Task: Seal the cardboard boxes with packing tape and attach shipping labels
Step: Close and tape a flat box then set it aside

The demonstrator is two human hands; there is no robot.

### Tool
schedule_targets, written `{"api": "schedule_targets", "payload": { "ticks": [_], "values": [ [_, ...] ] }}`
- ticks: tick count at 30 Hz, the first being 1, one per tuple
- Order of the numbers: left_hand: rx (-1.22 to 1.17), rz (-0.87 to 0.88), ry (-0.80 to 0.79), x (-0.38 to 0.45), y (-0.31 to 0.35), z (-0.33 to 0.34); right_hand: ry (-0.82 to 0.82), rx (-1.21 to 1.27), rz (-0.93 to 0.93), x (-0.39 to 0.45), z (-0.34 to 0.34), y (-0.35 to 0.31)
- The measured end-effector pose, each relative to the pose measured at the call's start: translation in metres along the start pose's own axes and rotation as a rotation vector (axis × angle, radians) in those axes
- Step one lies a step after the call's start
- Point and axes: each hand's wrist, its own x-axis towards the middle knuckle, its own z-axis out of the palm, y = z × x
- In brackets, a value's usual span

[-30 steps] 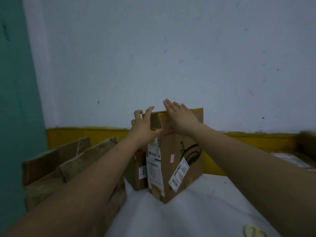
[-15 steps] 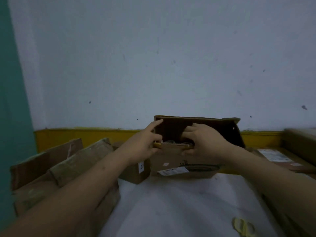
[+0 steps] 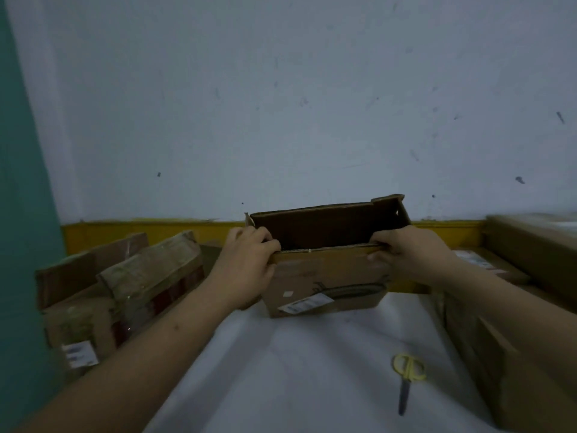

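Observation:
A brown cardboard box (image 3: 324,282) stands on the white table (image 3: 296,370) near the wall, its top open and its back flap raised. A white label and a dark print show on its front face. My left hand (image 3: 246,267) grips the box's upper left corner, fingers curled over the near rim. My right hand (image 3: 409,254) grips the near rim at the upper right, fingers curled over the edge. The inside of the box is dark and its contents cannot be seen.
Taped and labelled cardboard boxes (image 3: 125,295) are piled at the left. More boxes (image 3: 515,323) line the right side. Yellow-handled scissors (image 3: 407,382) lie on the table at the front right. A blue-grey wall with a yellow base strip (image 3: 150,232) stands behind.
The box went from standing on end to lying wide with its open top up. Both hands moved apart to grip its near rim at the two corners.

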Motion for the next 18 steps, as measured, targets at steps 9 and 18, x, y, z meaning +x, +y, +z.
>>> {"api": "schedule_targets", "payload": {
  "ticks": [9,18],
  "values": [
    [-0.031,0.038,-0.234,0.014,-0.005,-0.023,0.326,0.062,0.175,-0.013,-0.038,0.023],
    [-0.126,-0.047,-0.265,-0.040,-0.004,0.035,0.143,0.802,0.649,-0.040,0.022,0.009]
  ]
}}
